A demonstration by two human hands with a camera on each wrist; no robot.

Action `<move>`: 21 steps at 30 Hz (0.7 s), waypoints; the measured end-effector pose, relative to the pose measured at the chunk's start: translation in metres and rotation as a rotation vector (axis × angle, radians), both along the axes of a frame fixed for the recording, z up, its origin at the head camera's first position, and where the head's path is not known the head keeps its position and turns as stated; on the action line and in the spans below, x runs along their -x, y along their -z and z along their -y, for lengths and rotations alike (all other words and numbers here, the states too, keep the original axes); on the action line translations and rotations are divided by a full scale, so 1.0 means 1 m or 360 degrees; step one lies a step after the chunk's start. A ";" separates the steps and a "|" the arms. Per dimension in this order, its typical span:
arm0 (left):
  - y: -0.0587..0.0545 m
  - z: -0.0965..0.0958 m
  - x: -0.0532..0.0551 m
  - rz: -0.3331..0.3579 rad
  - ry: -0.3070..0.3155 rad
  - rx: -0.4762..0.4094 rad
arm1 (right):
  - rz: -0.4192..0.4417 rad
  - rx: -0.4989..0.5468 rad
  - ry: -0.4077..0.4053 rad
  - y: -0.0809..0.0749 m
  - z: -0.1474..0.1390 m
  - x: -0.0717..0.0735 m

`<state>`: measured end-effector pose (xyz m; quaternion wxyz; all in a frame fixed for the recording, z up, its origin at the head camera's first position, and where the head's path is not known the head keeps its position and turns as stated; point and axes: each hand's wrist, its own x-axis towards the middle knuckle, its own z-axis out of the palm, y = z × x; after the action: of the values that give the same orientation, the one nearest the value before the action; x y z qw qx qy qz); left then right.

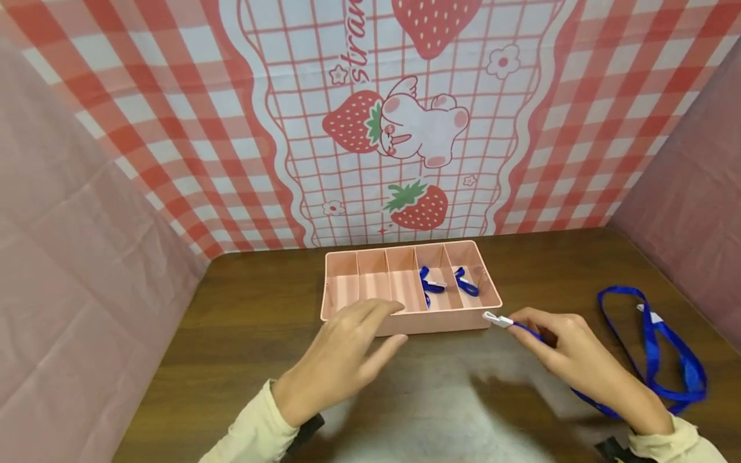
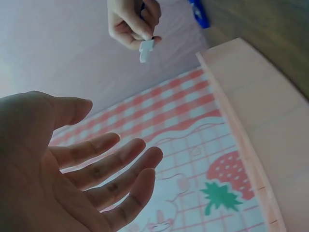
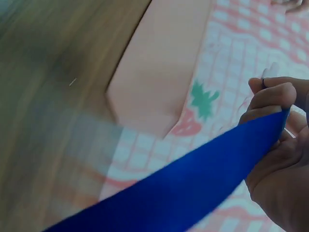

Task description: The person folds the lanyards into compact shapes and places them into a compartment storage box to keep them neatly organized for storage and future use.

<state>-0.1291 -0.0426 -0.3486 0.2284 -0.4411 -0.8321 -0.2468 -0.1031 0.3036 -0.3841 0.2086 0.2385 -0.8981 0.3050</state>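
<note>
Head view has the right hand (image 1: 579, 354) pinching a blue strap (image 1: 528, 331) just behind its white clip (image 1: 499, 319), near the right near corner of the box (image 1: 440, 322) on the tabletop (image 1: 243, 347); the left hand (image 1: 345, 354), fingers loosely extended and gripping nothing, hovers by the box's near edge. Folded straps (image 1: 467, 285) lie in the two rightmost compartments; a loose strap (image 1: 653, 360) lies at the right, and whether it joins the held one is unclear. The step seems to be readying the strap for folding, so the next move likely calls for the left hand to steady one end. Left wrist bares the left palm; right wrist alone shows the strap's broad, flat run.
</note>
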 end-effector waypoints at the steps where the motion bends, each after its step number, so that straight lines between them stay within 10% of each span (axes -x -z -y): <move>1: -0.003 0.001 -0.001 0.0004 0.0004 -0.0008 | -0.0002 -0.0003 -0.0027 -0.003 0.005 -0.001; 21: -0.019 -0.018 -0.021 0.0106 0.0202 0.0047 | 0.0086 0.0007 -0.0669 -0.049 0.088 -0.012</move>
<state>-0.1081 -0.0246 -0.3298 0.1780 -0.4880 -0.8131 -0.2629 -0.0912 0.2154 -0.3346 0.1168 0.4117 -0.8333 0.3501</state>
